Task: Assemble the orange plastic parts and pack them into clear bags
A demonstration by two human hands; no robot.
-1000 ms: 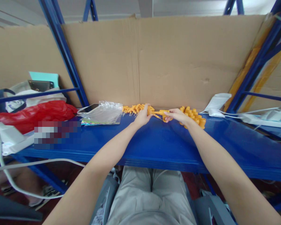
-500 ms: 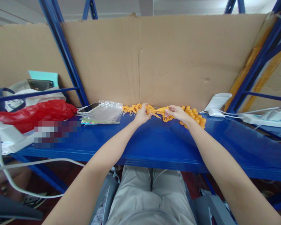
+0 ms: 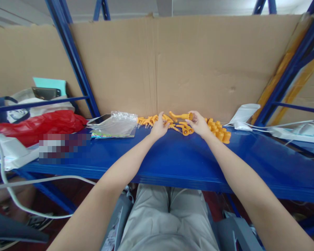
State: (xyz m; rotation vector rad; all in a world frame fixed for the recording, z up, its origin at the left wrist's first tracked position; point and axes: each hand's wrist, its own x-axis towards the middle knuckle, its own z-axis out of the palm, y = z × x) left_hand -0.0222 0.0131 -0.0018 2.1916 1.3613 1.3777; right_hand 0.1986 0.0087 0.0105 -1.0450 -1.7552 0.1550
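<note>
My right hand (image 3: 200,124) grips the cup end of an orange plastic pipe (image 3: 180,115), whose thin curved stem points left and is raised over the other pieces. My left hand (image 3: 160,128) is open, thumb and fingers apart, beside a row of similar orange pieces (image 3: 148,120) with small spiral tips. More orange pipes with round cup ends (image 3: 185,131) lie on the blue shelf (image 3: 172,160) between my hands. A cluster of upright orange cups (image 3: 220,132) stands right of my right hand, partly behind my wrist.
A cardboard panel (image 3: 157,66) closes off the back. Left are clear plastic bags (image 3: 117,125), a red plastic bag (image 3: 42,127) and a white cable (image 3: 54,179). On the right stand a white device (image 3: 244,115) and a power strip (image 3: 298,131). Blue metal posts (image 3: 75,62) flank the shelf.
The orange pipe has lifted away from the other pieces in my right hand. My left hand's fingers have spread and come off the pieces.
</note>
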